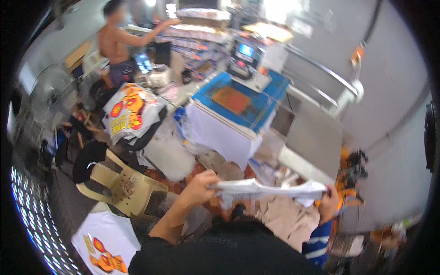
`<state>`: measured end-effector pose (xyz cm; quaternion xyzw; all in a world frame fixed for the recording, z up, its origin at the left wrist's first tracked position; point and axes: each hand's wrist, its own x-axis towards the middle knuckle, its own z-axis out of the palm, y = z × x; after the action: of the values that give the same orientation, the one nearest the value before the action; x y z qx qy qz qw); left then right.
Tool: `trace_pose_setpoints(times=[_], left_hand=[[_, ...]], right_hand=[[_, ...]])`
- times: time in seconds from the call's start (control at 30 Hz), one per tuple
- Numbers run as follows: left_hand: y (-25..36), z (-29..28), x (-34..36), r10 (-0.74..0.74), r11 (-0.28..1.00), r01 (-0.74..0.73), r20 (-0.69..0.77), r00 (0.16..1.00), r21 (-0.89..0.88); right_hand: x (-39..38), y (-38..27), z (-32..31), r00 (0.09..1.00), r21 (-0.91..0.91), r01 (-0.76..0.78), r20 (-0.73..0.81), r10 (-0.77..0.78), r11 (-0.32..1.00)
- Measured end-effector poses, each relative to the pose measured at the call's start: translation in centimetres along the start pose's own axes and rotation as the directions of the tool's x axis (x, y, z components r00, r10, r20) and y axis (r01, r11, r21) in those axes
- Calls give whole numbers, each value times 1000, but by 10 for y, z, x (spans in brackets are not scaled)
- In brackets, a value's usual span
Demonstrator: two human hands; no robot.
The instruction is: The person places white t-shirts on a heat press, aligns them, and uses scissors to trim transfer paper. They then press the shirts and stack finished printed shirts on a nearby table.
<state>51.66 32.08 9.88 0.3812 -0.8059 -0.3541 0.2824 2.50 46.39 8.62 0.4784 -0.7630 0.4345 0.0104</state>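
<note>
A white shirt (pixel 270 189) hangs stretched sideways in front of my body, blurred and folded into a narrow band. My left hand (pixel 201 188) is closed on its left end. At the other end my right hand (pixel 327 204) grips the cloth, with the fingers partly hidden. Beyond the shirt stands a printing machine with a blue-framed bed (pixel 206 94), an orange-brown patch (pixel 231 99) in its middle. White cloth (pixel 224 133) drapes down the machine's near side.
Printed white shirts (pixel 130 112) are piled at the left, and another printed shirt (pixel 107 243) lies lower left. A beige plastic chair (pixel 137 190) holds a small bag. A grey flat platen (pixel 311 137) juts out at right. A fan (pixel 52 96) and another person (pixel 117 46) are far left.
</note>
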Motion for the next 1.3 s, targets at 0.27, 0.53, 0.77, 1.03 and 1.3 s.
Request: trace_pose_setpoints(times=[0.27, 0.53, 0.77, 1.03, 1.3], left_hand=[[-11, 38, 50, -233, 953, 204, -114, 966, -223], [-1, 63, 164, -47, 952, 40, -17, 999, -302], [51, 29, 325, 78, 997, -80, -63, 995, -25], [103, 86, 614, 38, 998, -42, -95, 995, -40], [23, 206, 752, -456, 880, 430, -108, 883, -200]], right_hand=[[-15, 55, -59, 995, -172, -67, 55, 77, 983], [-12, 162, -85, 946, -73, -323, -24, 322, 943], [160, 127, -163, 906, 75, -422, 8, 423, 903], [460, 176, -154, 980, -267, 20, 194, 34, 964], [561, 288, 6, 845, -134, -515, 85, 528, 846]])
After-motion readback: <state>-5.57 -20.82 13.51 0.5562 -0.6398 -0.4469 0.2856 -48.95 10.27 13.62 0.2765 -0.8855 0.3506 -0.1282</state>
